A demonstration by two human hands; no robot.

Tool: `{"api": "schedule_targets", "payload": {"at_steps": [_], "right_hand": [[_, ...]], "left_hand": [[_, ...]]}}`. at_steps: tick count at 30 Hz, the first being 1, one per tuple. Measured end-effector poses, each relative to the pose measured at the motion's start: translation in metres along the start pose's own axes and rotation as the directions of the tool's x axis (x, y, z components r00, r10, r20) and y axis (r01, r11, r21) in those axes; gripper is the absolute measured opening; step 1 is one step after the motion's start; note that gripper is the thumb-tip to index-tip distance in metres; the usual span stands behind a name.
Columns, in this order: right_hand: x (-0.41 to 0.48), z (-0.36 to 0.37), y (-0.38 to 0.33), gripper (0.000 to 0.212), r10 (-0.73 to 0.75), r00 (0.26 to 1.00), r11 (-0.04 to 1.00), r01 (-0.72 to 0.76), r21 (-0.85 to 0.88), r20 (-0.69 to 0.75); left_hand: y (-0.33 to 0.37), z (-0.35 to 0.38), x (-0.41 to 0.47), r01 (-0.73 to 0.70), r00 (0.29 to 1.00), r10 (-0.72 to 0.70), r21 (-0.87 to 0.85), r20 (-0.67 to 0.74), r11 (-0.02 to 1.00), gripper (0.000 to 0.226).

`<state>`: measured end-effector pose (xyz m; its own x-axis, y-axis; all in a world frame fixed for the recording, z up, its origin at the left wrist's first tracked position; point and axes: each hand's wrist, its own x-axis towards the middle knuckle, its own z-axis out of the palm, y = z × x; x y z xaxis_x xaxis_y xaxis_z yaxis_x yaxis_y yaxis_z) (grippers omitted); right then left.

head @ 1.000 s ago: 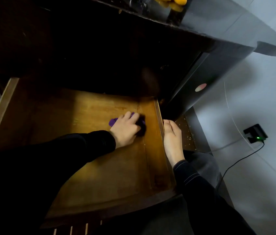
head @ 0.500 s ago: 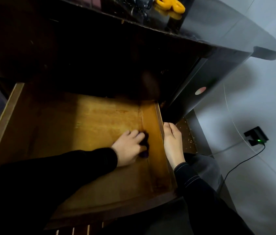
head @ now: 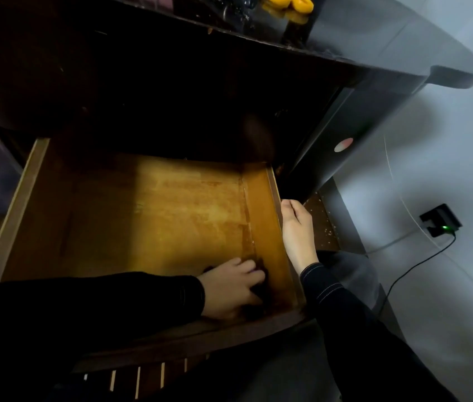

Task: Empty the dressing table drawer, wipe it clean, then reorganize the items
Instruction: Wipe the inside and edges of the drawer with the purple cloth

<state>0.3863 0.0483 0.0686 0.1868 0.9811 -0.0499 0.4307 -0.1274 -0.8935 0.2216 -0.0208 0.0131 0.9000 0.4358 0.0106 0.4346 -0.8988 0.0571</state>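
Dim room, dark dressing table, its worktop (head: 389,44) at the top of my view. Wooden drawer (head: 171,216) is pulled out below it. Left hand (head: 229,288) sits in the drawer's near right corner, grip curled over a dark cloth (head: 261,291), pressing it down beside the right wall. Right hand (head: 297,230) rests against that wall's outer rim, grip relaxed, holding nothing.

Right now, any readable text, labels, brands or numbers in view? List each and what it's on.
None legible.
Round pale sticker on the dressing table's side panel: no print can be made out.
Black adapter by the wall: green light only, no readable marking.
Drawer: no label visible.
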Motion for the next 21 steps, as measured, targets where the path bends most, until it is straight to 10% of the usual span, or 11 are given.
{"api": "schedule_targets", "payload": {"at_steps": [5,9,15,21], "right_hand": [[-0.001,-0.002,-0.001,0.036,-0.018,1.0,0.999,0.019,-0.045,0.005],[-0.002,-0.003,-0.004,0.032,-0.05,0.998,0.986,0.055,-0.157,0.036],[-0.003,-0.034,-0.045,0.036,-0.103,0.981,0.97,0.136,-0.203,0.165],[-0.044,-0.054,-0.125,0.07,-0.296,0.823,0.955,0.245,0.168,0.484]], "left_hand": [[-0.026,-0.004,0.004,0.224,0.974,-0.225,-0.107,-0.001,0.969,0.036],[-0.044,-0.037,0.01,0.474,0.849,-0.521,-0.57,0.092,0.672,0.026],[-0.051,-0.102,-0.007,0.143,0.721,-0.673,-0.986,0.164,-0.087,0.011],[-0.035,-0.185,-0.027,-0.258,0.64,-0.768,-0.935,0.024,-0.244,0.015]]}}
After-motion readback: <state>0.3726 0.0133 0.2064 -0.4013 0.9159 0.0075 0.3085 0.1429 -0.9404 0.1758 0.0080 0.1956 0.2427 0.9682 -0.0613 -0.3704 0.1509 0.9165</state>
